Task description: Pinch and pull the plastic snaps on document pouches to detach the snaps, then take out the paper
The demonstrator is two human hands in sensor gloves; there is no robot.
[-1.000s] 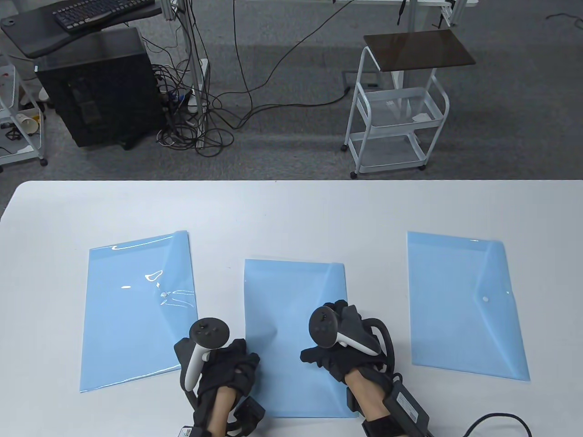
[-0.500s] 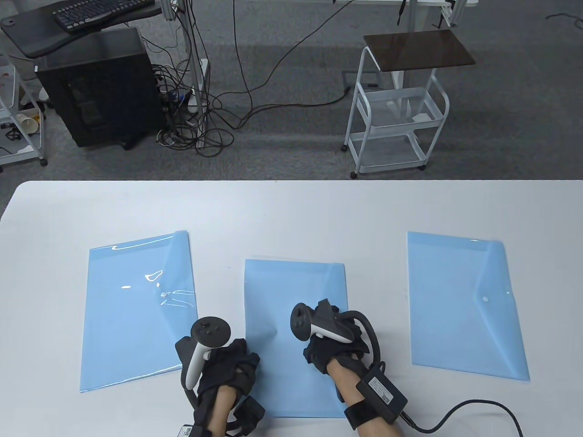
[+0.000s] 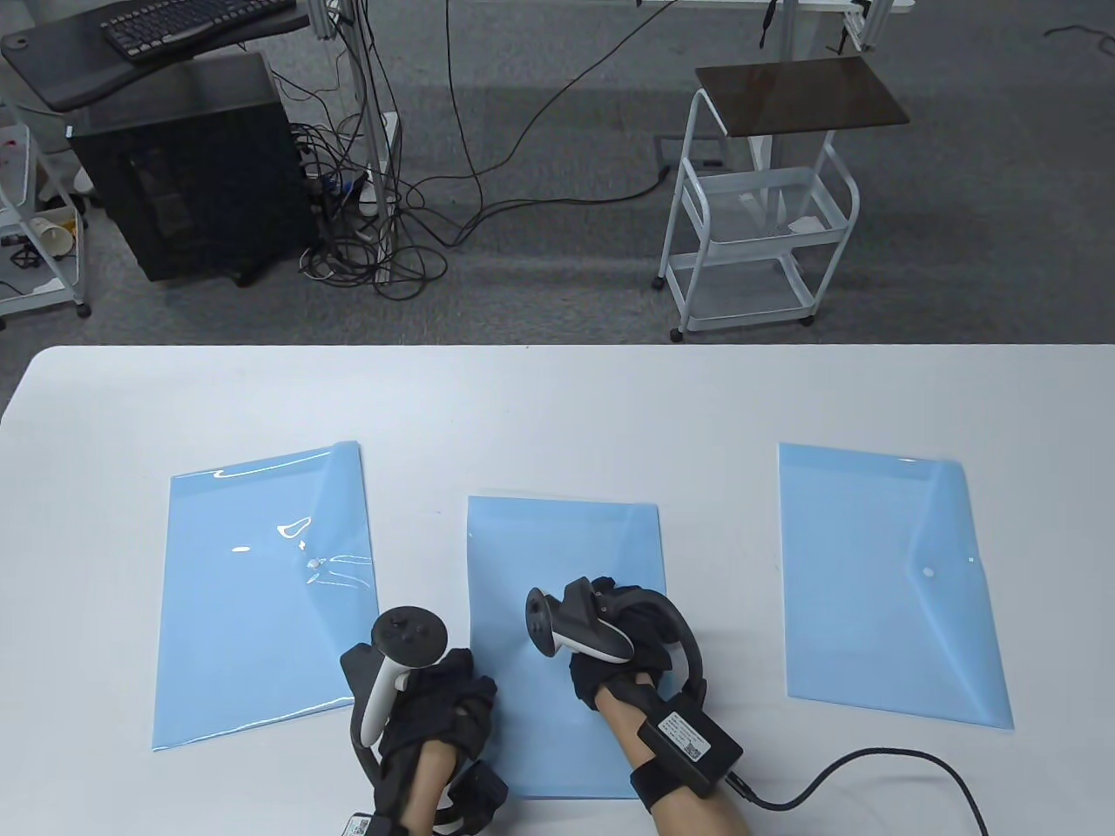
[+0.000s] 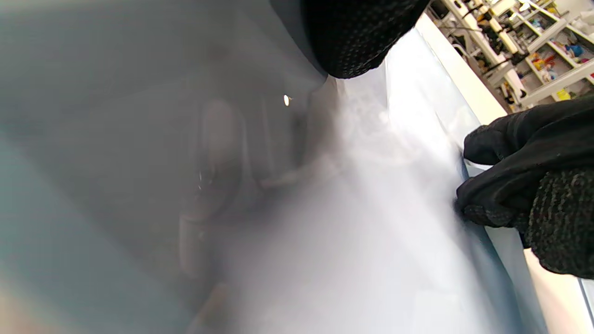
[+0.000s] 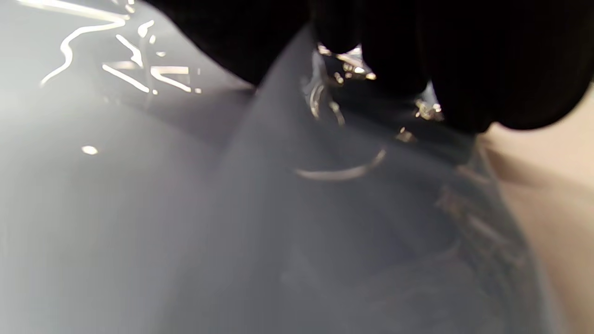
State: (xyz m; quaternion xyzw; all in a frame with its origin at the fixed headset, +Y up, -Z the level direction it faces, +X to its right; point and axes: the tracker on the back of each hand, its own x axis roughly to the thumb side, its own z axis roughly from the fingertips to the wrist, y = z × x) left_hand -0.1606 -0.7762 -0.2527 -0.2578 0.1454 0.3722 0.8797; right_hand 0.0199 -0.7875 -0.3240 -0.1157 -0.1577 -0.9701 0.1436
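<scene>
While the left hand point(image 3: 435, 697) rests flat just beside it, the right hand point(image 3: 623, 649) pinches the flap of the middle pouch point(image 3: 557, 557) underneath, which looks thin, slippery and floppy, so gripping near the snap seems best.

Three pouches are showing a pale translucent blue against the white table point(image 3: 557, 401): the left pouch point(image 3: 253, 601) is carrying bright white glare streaks, the middle pouch point(image 3: 557, 557) is looking even and matte, and the right pouch point(image 3: 888, 583) is showing a small white snap point(image 3: 928, 573). Both gloves, left point(image 3: 440, 705) and right point(image 3: 631, 649), are appearing black with a fine dotted knit, each wearing a tracker in black and white. Beyond the table's far edge, the floor point(image 3: 557, 218) is showing speckled grey, the cart point(image 3: 758, 226) is standing white with a dark brown top, and the keyboard point(image 3: 192, 22) is looking black.
</scene>
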